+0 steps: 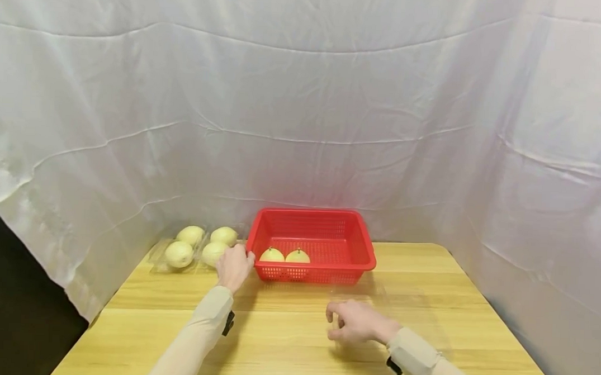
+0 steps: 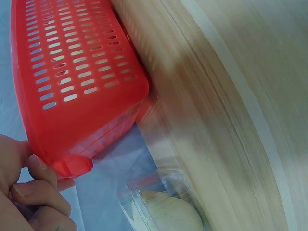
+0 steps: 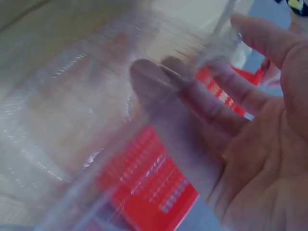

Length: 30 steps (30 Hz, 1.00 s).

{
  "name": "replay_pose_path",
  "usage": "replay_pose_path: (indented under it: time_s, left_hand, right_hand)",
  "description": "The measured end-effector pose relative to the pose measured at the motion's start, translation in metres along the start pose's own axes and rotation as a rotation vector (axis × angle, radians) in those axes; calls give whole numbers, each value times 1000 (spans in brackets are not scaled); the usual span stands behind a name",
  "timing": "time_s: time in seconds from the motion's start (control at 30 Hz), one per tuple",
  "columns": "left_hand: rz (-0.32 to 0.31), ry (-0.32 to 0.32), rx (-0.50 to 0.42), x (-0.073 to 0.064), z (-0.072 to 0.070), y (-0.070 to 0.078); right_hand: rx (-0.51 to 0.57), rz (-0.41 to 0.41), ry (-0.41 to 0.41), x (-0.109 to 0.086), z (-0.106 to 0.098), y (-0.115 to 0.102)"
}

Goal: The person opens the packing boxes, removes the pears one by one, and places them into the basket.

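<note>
My left hand (image 1: pixel 234 267) grips the left rim of a red plastic basket (image 1: pixel 322 275), thumb and fingers curled about its corner in the left wrist view. Two pale yellow, pear-like fruits (image 1: pixel 297 257) with short stems lie at the basket's front left. In front of the basket, to the right, my right hand (image 1: pixel 359 321) holds the edge of a clear plastic container (image 3: pixel 57 120), blurred in the right wrist view. Some of its fingers show through the plastic, and the thumb lies at the edge.
Left of the basket, several pale yellow fruits (image 1: pixel 179 254) sit in clear plastic packaging (image 1: pixel 157 260), right beside my left hand. The wooden table (image 1: pixel 283 343) is backed and flanked by hanging silvery curtains (image 1: pixel 314 98). A dark area (image 1: pixel 14 292) lies beyond the table's left edge.
</note>
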<state>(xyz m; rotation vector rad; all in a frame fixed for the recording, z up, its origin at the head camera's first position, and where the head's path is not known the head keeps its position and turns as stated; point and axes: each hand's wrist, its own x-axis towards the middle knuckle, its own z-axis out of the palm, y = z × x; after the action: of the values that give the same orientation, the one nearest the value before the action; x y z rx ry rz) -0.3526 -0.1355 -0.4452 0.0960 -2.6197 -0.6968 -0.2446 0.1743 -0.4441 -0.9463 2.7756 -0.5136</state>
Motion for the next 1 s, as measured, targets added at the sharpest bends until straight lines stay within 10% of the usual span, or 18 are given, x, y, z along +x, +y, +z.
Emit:
replay_pose_path:
  time_s: [0.67, 1.0]
  left_hand:
    - [29, 43, 15, 0, 1, 1]
    - [26, 35, 11, -2, 0, 2]
  right_hand:
    - [101, 85, -51, -53, -40, 62]
    - [144, 138, 48, -64, -46, 88]
